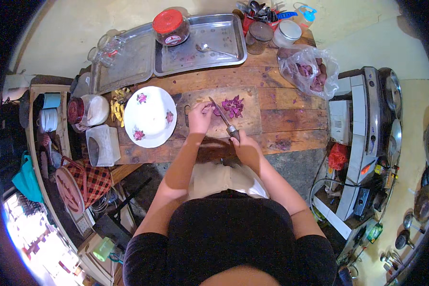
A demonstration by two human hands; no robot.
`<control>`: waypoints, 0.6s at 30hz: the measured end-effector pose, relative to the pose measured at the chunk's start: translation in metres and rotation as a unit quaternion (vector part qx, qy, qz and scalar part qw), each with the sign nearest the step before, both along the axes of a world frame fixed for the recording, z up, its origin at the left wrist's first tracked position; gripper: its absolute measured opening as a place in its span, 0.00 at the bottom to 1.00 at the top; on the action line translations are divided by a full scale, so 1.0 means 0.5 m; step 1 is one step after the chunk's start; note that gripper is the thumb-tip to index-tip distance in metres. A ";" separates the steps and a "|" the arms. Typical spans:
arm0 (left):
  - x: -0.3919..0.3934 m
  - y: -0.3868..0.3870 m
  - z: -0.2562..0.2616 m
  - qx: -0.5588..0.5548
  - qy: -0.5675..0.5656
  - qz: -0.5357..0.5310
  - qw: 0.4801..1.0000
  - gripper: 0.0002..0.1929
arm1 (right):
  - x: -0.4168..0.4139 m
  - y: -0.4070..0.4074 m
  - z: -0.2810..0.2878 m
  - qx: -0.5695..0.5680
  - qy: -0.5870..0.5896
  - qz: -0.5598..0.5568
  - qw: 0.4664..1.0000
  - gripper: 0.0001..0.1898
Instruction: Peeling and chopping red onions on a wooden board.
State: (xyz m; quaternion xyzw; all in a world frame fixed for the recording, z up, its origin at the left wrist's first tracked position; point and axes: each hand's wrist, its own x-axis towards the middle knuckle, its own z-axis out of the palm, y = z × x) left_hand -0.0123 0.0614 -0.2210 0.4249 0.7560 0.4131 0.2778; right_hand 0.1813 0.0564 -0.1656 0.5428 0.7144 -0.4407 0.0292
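My right hand [248, 147] grips the handle of a kitchen knife [220, 111], whose blade slants up and left over a wooden cutting board [249, 123]. Left of the blade, my left hand [200, 118] has its bent fingertips on a piece of purple tuber [216, 112], which they partly hide. Cut purple chunks [234, 106], probably sweet potato, lie in a loose heap on the board, just right of the blade. A white plate with rose prints [150, 116] stands left of the board, holding no food.
Metal trays [214, 62] hold a red-lidded jar [170, 28], a spoon [216, 50] and glass mugs [107, 50]. A plastic bag of purple tubers [311, 73] sits at the table's right. Bananas [118, 107], a plastic container [103, 144] and a jar of white contents [93, 109] stand left.
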 end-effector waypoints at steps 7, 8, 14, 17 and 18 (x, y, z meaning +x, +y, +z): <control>-0.011 0.000 -0.024 -0.023 -0.086 0.010 0.996 0.12 | 0.013 -0.010 0.008 0.014 0.035 -0.006 0.999 0.14; -0.009 0.000 -0.025 -0.023 -0.087 0.009 0.996 0.12 | 0.015 -0.013 0.004 0.014 0.034 -0.007 0.999 0.14; 0.006 -0.007 -0.014 -0.022 -0.088 0.033 0.995 0.13 | 0.016 -0.021 0.002 0.037 0.016 0.004 0.999 0.15; 0.010 -0.007 -0.005 0.008 -0.027 0.016 0.999 0.13 | 0.016 -0.023 0.012 0.044 0.016 -0.006 0.999 0.14; 0.010 -0.007 -0.005 0.009 -0.031 0.018 0.999 0.13 | 0.016 -0.023 0.019 0.044 0.016 0.001 0.999 0.15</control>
